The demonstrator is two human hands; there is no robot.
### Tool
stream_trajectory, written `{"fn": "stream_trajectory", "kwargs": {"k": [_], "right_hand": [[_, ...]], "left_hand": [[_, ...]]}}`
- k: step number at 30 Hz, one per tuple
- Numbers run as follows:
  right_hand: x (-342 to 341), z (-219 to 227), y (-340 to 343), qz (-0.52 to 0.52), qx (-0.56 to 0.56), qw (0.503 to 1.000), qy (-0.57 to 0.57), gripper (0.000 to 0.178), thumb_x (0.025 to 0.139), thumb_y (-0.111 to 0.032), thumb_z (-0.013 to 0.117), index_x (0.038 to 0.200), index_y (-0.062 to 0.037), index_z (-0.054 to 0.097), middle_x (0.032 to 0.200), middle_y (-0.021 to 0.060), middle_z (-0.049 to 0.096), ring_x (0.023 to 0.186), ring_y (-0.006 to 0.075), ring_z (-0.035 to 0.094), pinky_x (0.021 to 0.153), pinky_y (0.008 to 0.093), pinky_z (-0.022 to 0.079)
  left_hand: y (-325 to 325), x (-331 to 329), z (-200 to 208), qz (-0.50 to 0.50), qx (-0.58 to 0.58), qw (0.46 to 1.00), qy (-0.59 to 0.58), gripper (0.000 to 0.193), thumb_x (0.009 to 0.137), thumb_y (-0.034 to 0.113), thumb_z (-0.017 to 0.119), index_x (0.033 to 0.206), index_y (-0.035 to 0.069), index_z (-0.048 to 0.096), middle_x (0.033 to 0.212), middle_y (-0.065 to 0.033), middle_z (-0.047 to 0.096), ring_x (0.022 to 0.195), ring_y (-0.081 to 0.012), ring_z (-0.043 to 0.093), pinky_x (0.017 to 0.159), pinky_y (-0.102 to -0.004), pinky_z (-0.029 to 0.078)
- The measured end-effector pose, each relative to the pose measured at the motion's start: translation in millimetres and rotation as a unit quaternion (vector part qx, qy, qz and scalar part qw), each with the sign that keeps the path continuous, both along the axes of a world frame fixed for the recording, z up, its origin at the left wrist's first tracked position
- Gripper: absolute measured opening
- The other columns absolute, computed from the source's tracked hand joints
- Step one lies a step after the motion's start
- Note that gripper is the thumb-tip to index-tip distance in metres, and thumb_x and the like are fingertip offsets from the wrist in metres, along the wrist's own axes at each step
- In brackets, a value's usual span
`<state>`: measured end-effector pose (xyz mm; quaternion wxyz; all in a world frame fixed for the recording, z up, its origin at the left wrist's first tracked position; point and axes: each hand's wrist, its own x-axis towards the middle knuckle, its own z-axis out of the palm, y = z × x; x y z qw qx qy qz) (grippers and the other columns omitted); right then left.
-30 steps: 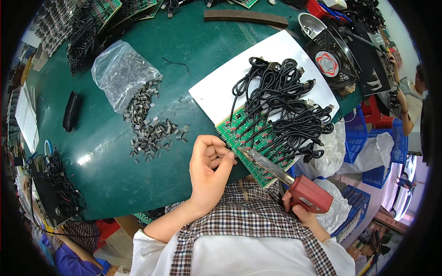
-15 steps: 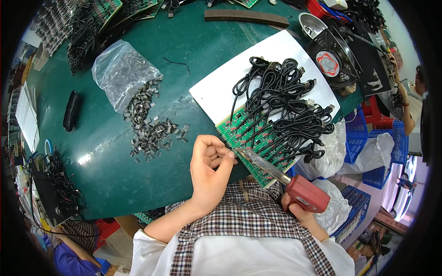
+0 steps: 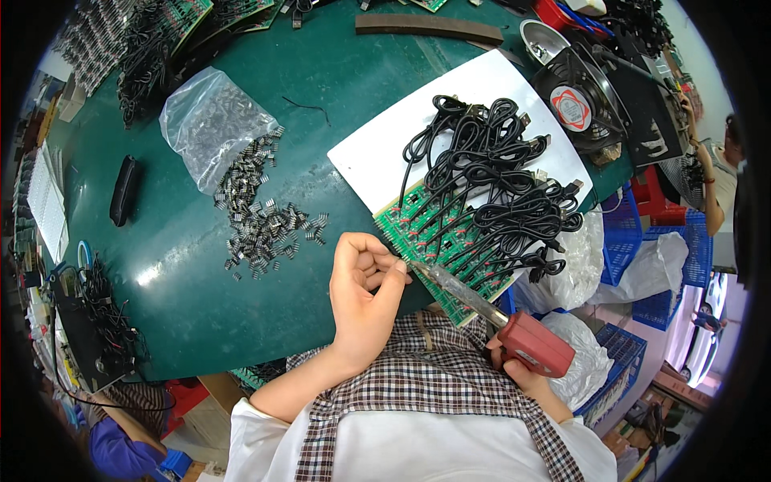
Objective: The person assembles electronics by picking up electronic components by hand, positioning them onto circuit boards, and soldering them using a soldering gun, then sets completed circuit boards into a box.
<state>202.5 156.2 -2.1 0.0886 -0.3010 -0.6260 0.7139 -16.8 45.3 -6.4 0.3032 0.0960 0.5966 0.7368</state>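
My right hand [image 3: 522, 371] is closed around the red handle of a soldering iron [image 3: 532, 344]. The iron's metal tip reaches up-left to the edge of a green circuit board panel [image 3: 458, 311], right by my left fingertips. My left hand [image 3: 363, 281] is closed in a pinch at that left edge; what sits between thumb and finger is too small to make out. Bundled black cables [image 3: 490, 181] with USB plugs lie across the panel, which rests on a white board [image 3: 369, 161]. Small metal connectors [image 3: 269, 229] are heaped to the left of my left hand.
A clear plastic bag [image 3: 210, 120] of connectors lies on the green table [image 3: 185, 305]. Beyond the white board stand a fan [image 3: 574, 108] and a metal bowl [image 3: 544, 42]. A black bar-shaped object [image 3: 124, 191] lies left. Blue crates [image 3: 618, 241] stand at right; other people are nearby.
The panel, cables and white board have shifted very slightly up and left in view. Both hands and the soldering iron stay almost in place at the panel's edge.
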Motion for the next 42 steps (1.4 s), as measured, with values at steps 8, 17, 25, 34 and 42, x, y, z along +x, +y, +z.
{"fn": "stream_trajectory", "kwargs": {"k": [8,17,25,34,42], "right_hand": [[15,-8,4,0.072,0.232,0.968,-0.066,0.053,0.07,-0.039,0.067,0.1,0.0039,0.056,0.083,0.009,0.063,0.068,0.0212,0.062,0.062,0.0284,0.048],[11,-12,6,0.05,0.258,0.965,-0.02,0.05,0.069,-0.036,0.067,0.101,0.001,0.057,0.087,0.0102,0.063,0.075,0.0242,0.062,0.064,0.0299,0.049],[5,1,0,0.004,0.081,0.997,-0.001,0.044,0.071,-0.038,0.069,0.082,0.0033,0.059,0.072,0.0058,0.058,0.053,0.012,0.052,0.053,0.0224,0.04],[7,-5,-5,-0.042,0.035,0.997,0.046,0.058,0.073,-0.043,0.066,0.101,0.0043,0.048,0.087,0.0072,0.053,0.053,0.0113,0.047,0.046,0.0227,0.035],[12,-5,-6,-0.072,-0.059,0.994,0.062,0.068,0.069,-0.029,0.074,0.116,0.0038,0.036,0.093,0.0145,0.059,0.059,0.0155,0.052,0.052,0.0248,0.042]], "left_hand": [[-2,-2,6,0.009,0.006,1.0,-0.013,0.023,0.079,-0.007,0.05,0.096,0.003,0.039,0.079,-0.0048,0.05,0.07,-0.009,0.051,0.062,-0.0215,0.045],[-30,-46,6,-0.009,-0.393,0.799,0.456,0.021,0.074,0.0,0.059,0.094,0.001,0.054,0.082,-0.0107,0.05,0.066,-0.0252,0.051,0.06,-0.0331,0.042],[-42,-53,14,-0.019,-0.36,0.844,0.396,0.028,0.067,-0.007,0.061,0.093,-0.001,0.055,0.075,-0.009,0.049,0.056,-0.0166,0.045,0.056,-0.0267,0.04],[-56,-56,20,-0.003,-0.385,0.838,0.386,0.022,0.065,-0.004,0.064,0.085,0.001,0.057,0.073,-0.0071,0.048,0.057,-0.0159,0.044,0.056,-0.0272,0.04],[-58,-68,9,0.001,-0.379,0.814,0.44,0.011,0.071,-0.001,0.062,0.081,-0.001,0.058,0.072,-0.009,0.051,0.061,-0.0208,0.051,0.057,-0.0295,0.042]]}}
